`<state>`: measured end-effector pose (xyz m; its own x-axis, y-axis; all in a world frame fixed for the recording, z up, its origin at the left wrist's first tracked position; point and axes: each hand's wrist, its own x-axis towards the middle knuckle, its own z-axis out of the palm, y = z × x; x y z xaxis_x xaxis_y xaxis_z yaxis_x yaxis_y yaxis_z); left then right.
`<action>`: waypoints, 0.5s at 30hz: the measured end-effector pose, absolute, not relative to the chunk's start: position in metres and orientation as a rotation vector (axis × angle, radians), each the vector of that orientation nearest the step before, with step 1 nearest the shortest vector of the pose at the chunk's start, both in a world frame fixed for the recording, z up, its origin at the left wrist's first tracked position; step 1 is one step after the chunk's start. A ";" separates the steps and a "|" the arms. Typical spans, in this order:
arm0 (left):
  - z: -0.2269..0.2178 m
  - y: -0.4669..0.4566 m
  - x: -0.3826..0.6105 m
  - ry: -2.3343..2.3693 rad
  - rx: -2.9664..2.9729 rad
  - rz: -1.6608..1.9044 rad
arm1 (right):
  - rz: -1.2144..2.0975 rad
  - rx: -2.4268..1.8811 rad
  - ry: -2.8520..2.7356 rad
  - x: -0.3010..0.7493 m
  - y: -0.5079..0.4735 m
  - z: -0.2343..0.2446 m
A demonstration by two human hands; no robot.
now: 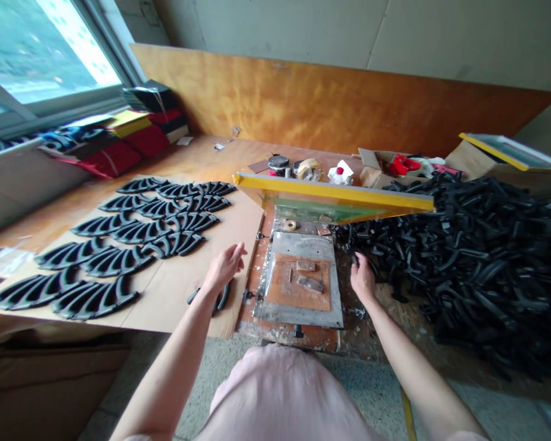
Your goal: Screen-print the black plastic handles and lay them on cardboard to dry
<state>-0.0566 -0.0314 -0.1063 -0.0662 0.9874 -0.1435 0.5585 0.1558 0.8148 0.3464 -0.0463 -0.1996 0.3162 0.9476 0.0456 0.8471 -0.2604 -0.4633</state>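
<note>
My left hand (pixel 227 264) hovers above the right part of a brown cardboard sheet (pixel 174 306), fingers loosely bent and apart, nothing visible in them. Just below it lie a couple of curved black plastic handles (pixel 222 297), partly covered by my wrist. At the edge of a big heap of black plastic handles (pixel 487 257), my right hand (pixel 362 282) is closed on a dark curved handle (pixel 354 260), mostly hidden by the fingers. Between my hands lies a grey metal plate (pixel 269 300) bearing a brown sheet with small blocks fixed on it.
Rows of black handles (pixel 114 257) fan out on the cardboard. A yellow-edged screen frame (pixel 340 195) is tilted up behind the plate. Beyond it stand a dark jar (pixel 278 164), a tape roll (pixel 310 169) and a cardboard box (pixel 371 168). Red bundles (pixel 114 156) lie by the window.
</note>
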 end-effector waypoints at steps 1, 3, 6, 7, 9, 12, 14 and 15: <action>-0.094 -0.028 -0.053 1.657 1.458 0.883 | 0.350 -1.971 -1.804 0.332 -0.051 -0.196; -0.065 -0.020 -0.042 1.513 1.411 1.121 | 0.389 -1.576 -2.201 0.301 -0.059 -0.188; -0.023 -0.004 -0.021 1.280 1.361 1.393 | 0.357 -1.404 -2.567 0.263 -0.064 -0.176; -0.013 0.001 -0.013 1.219 1.351 1.430 | 0.305 -1.414 -2.628 0.254 -0.064 -0.172; 0.002 0.007 -0.002 1.145 1.344 1.442 | 0.191 -1.451 -2.678 0.244 -0.064 -0.169; 0.005 0.002 0.001 1.126 1.345 1.405 | 0.131 -1.476 -2.662 0.248 -0.066 -0.170; -0.004 -0.015 -0.004 1.166 1.339 1.386 | 0.195 -1.486 -2.557 0.262 -0.067 -0.172; -0.013 -0.027 -0.008 1.200 1.331 1.359 | 0.225 -1.523 -2.438 0.273 -0.067 -0.172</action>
